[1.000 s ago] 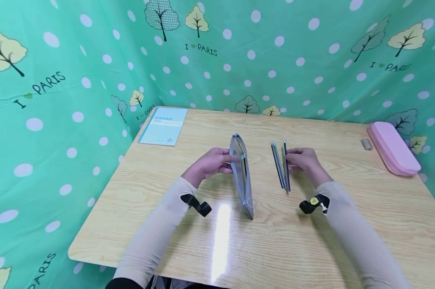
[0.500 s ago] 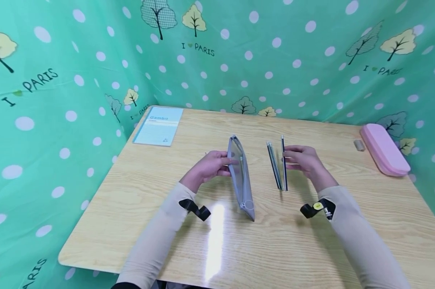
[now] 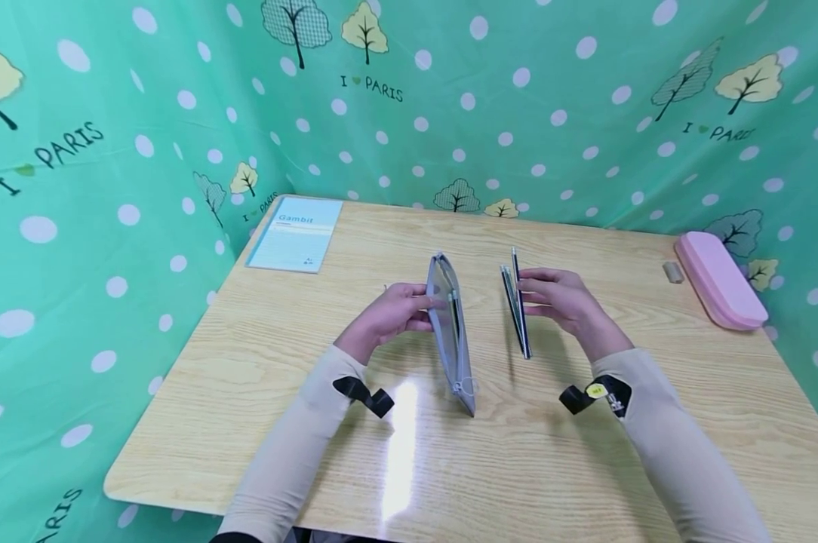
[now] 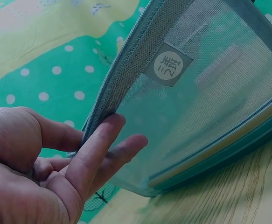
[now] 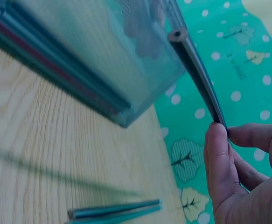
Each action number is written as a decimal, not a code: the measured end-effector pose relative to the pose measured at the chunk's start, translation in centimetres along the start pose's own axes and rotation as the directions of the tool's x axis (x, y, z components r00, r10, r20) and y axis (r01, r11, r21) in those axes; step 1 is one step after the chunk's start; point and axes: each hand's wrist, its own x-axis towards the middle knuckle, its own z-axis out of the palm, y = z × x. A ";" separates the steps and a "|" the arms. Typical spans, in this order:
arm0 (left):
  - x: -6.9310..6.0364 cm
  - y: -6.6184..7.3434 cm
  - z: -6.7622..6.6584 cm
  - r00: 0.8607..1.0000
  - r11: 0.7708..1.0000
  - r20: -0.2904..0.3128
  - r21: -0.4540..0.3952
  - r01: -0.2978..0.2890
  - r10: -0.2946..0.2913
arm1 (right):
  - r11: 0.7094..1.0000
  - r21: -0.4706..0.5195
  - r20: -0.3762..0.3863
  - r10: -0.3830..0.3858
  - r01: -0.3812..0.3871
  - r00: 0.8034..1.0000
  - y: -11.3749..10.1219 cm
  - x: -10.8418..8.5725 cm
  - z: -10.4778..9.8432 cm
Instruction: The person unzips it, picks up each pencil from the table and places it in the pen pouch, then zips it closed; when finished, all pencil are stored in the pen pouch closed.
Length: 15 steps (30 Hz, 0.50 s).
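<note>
Mesh pouch (image 3: 455, 354) is being held on edge near the middle of the wooden table (image 3: 232, 392), its zippered rim being pinched between the thumb and fingers of the left hand (image 3: 394, 308). Both arms are being stretched forward in pale sleeves (image 3: 674, 437), the two hands being set apart on either side of the pouch. One dark pencil (image 5: 200, 74) is being gripped by the thumb and fingertips of the right hand (image 3: 560, 298), raised above the wood. Two loose pencils (image 5: 115, 211) are being supported by the table just beside it. More pencils (image 5: 68, 63) are being shown through the mesh, their exact count being blurred. One notebook (image 3: 295, 234), one eraser (image 3: 672, 272) and one pink case (image 3: 724, 279) are being seen farther out.
</note>
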 end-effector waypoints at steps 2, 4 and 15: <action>0.0 0.0 0.0 1.000 1.000 0.001 -0.003 -0.005 0.005 | 1.000 0.014 0.017 -0.002 0.002 1.000 -0.4 -0.3 0.6; 0.0 0.0 0.0 1.000 1.000 0.002 -0.007 -0.006 0.006 | 1.000 0.022 0.034 -0.001 0.001 0.999 -0.7 -0.7 1.2; 0.0 0.0 -0.2 1.000 1.000 0.006 -0.014 0.004 -0.003 | 0.999 0.036 0.095 -0.044 0.041 0.995 -1.5 -1.6 4.7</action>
